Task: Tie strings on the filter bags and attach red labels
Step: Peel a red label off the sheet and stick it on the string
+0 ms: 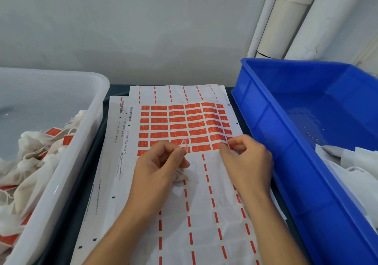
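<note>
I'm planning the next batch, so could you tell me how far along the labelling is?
Done: labelled bags fill part of the white tub. In hand: the left hand pinches a string loop on one bag while the right hand picks at a red label. Left: unlabelled bags in the blue bin.

A blue crate (286,109) sits right, white tub (61,93) left, pale pipes (286,19) behind.

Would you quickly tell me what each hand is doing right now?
Left hand: pinching the thin white string loop of a white mesh filter bag.
Right hand: pinching a red rectangular label at the sticker sheet's edge.
</note>
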Demonstrator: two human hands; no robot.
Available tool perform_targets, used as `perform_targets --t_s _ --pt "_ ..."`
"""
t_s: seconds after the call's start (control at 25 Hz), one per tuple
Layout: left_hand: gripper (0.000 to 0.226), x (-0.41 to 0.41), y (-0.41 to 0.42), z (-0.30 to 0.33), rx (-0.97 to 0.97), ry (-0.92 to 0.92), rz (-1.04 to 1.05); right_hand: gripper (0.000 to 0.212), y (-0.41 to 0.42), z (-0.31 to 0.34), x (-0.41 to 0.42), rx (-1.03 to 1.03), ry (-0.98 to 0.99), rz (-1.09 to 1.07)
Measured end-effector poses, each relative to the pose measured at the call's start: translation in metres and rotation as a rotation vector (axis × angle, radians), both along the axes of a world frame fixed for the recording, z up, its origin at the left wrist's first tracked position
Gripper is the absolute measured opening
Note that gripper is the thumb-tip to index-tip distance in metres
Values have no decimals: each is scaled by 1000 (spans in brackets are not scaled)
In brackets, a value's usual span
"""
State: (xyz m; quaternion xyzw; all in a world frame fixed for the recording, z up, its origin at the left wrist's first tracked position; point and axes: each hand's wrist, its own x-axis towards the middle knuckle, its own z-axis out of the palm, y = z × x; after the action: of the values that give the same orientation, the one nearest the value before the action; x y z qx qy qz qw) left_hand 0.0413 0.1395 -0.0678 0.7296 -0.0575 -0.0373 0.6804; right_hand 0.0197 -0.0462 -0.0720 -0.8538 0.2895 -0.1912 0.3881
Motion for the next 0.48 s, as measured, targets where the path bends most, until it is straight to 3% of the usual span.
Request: perform_targets --t_s 0.24,0.48 --pt "17 0 1 -1 1 -4 -9 9 -3 -3 1 -26 -29 -20" --pt "17 0 1 -1 1 -10 -13 15 -1 -5 2 -97 -15 -26"
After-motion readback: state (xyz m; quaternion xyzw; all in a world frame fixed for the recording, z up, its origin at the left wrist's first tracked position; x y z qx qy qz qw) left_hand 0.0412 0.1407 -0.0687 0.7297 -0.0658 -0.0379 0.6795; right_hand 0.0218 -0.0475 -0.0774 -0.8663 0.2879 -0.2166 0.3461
